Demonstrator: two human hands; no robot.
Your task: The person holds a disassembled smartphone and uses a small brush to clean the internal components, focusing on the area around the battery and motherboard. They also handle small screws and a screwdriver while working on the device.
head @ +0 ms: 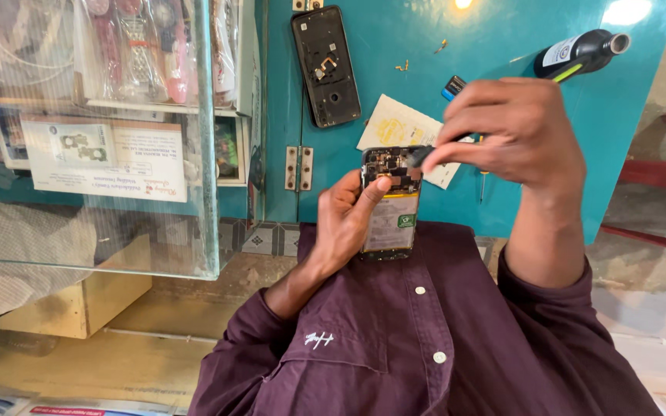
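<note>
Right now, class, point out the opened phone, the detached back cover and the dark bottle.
opened phone [391, 219], head view: on its pale battery.
detached back cover [325, 65], head view: middle of its dark inner face.
dark bottle [580, 52], head view: on its body, beside the label.

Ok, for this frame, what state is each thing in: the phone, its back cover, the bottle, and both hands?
Phone: back off, insides exposed, held upright.
Back cover: detached, lying flat on the teal table.
Dark bottle: lying on its side, cap not visible.
Left hand: gripping the phone, thumb on its upper part.
Right hand: pinching a dark tool, tip at the phone's top.
</note>
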